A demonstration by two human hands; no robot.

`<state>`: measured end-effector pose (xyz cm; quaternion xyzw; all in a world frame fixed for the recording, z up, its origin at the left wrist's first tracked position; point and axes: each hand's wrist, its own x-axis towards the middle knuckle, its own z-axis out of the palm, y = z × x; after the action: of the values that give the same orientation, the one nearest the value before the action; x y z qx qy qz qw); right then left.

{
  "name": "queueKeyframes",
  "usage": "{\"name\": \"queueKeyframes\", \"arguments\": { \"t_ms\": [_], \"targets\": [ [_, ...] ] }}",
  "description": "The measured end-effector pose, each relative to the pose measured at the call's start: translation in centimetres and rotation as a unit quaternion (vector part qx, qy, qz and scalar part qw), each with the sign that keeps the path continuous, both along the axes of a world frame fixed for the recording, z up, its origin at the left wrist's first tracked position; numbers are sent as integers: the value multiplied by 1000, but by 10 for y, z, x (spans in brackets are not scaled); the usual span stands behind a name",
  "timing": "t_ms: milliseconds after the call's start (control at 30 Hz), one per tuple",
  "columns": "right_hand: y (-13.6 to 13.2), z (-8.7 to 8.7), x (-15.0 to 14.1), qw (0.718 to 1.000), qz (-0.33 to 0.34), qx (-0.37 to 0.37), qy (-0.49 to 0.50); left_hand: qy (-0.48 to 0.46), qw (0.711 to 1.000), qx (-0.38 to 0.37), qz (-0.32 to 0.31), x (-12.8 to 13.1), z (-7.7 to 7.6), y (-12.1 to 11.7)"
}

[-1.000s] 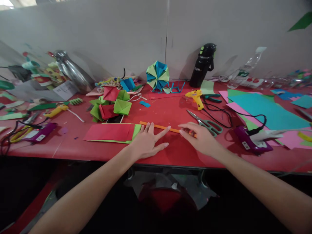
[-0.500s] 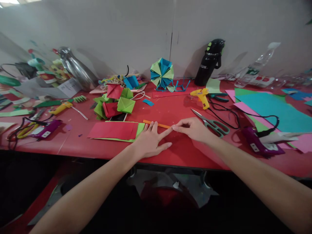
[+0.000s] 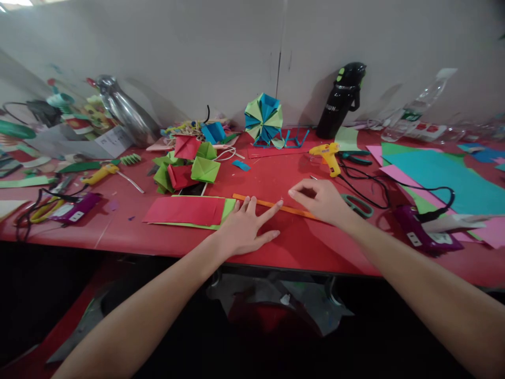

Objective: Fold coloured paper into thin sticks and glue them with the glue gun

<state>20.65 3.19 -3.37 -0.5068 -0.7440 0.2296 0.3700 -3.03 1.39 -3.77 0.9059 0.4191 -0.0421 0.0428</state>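
A narrow orange paper strip [image 3: 296,211] lies slantwise on the red tabletop. My left hand [image 3: 246,226] rests flat across it with fingers spread, holding it down. Above the strip's right part is my right hand [image 3: 319,200], thumb and forefinger brought together in a pinch. Whatever is between those fingertips, if anything, is too small to make out. Left of my left hand is a stack of red and green paper [image 3: 183,210]. Grey-handled scissors [image 3: 358,205] lie partly hidden behind my right hand.
A yellow glue gun [image 3: 328,157] with a black cord lies behind my right hand. Folded red and green paper pieces [image 3: 187,167] sit at back left. A blue-green paper wheel [image 3: 263,120] and a black bottle [image 3: 342,100] stand by the wall. Coloured sheets [image 3: 442,171] spread rightward.
My right hand has moved right and away from my left forefinger, still pinched. More of the orange strip shows between the hands. My left hand stays in place.
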Motion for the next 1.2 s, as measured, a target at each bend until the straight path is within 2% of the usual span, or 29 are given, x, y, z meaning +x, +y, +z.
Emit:
{"name": "queueKeyframes", "arguments": {
  "t_ms": [167,333,433,1200],
  "targets": [
    [4,-2,6,998,-23,-61,25,-20,1000,-5,2,-2,0,0],
    [-3,0,1,994,59,-96,18,-18,1000,-12,-4,-4,2,2],
    [-6,1,-4,991,88,-98,35,-14,1000,-11,-10,-4,3,2],
    [-2,-7,-5,992,91,-87,26,-9,1000,-7,-13,-4,3,1]
  ]
}}
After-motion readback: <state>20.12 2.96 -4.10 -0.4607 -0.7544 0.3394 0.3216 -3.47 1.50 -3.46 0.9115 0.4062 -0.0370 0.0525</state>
